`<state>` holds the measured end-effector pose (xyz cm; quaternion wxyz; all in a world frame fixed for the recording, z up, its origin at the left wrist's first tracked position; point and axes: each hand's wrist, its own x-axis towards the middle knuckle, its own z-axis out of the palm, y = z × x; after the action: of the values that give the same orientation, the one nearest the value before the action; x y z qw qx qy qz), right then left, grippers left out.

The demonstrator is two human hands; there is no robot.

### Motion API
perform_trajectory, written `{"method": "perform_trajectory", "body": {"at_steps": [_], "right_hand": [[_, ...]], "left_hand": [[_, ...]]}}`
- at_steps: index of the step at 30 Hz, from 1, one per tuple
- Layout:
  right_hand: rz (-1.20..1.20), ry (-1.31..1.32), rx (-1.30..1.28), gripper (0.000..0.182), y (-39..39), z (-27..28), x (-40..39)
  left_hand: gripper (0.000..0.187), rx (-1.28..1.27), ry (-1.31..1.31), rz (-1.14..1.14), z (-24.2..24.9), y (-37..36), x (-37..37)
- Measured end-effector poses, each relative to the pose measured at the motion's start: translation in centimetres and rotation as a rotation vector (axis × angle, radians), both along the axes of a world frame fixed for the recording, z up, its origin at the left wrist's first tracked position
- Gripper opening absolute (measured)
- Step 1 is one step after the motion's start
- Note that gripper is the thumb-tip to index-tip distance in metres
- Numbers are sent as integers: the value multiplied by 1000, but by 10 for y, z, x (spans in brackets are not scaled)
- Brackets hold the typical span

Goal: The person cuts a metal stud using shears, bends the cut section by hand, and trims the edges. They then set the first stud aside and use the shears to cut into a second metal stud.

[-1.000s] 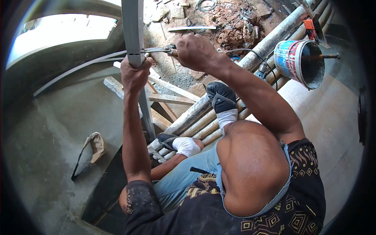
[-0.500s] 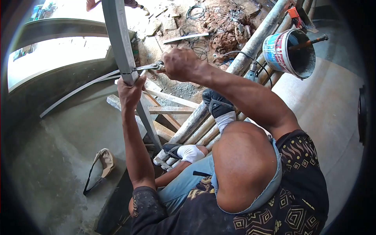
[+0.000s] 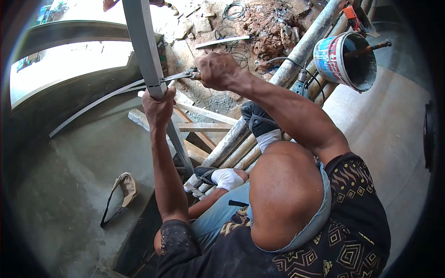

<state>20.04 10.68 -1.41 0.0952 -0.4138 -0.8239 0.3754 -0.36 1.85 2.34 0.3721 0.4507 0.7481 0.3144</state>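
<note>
A long grey metal channel (image 3: 141,41) stands tilted in front of me. My left hand (image 3: 157,109) is wrapped round it just below a dark cut line across its face. In my closed right hand (image 3: 217,69) are the handles of tin snips (image 3: 185,74). Their blades reach left to the channel's edge, right above my left hand; how far they bite into the metal is hard to make out. A thin, curved metal strip (image 3: 88,111) runs from near the channel down to the left.
Under my feet lie several scaffold pipes (image 3: 308,46). A paint bucket (image 3: 331,58) with a tool handle in it and a teal power tool (image 3: 300,88) are at right. Wooden bars (image 3: 206,127) cross below the channel. A beige strapped item (image 3: 130,187) lies lower left; rubble and cables (image 3: 234,11) lie beyond.
The whole view has shifted slightly. The snips and my right hand sit a little higher against the channel; both hands keep their hold.
</note>
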Motion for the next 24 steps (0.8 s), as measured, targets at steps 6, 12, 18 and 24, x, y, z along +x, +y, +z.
{"method": "perform_trajectory", "body": {"at_steps": [6, 12, 18, 24], "right_hand": [[23, 25, 136, 27, 5, 1, 5], [93, -231, -104, 24, 2, 35, 18], [-21, -294, -292, 43, -2, 18, 58], [-8, -239, -307, 47, -22, 17, 60]], "left_hand": [[17, -77, -97, -83, 3, 3, -10], [16, -73, -23, -44, -2, 3, -26], [32, 22, -124, -80, 8, 1, -43], [55, 22, 1, -179, 12, -3, -40]]}}
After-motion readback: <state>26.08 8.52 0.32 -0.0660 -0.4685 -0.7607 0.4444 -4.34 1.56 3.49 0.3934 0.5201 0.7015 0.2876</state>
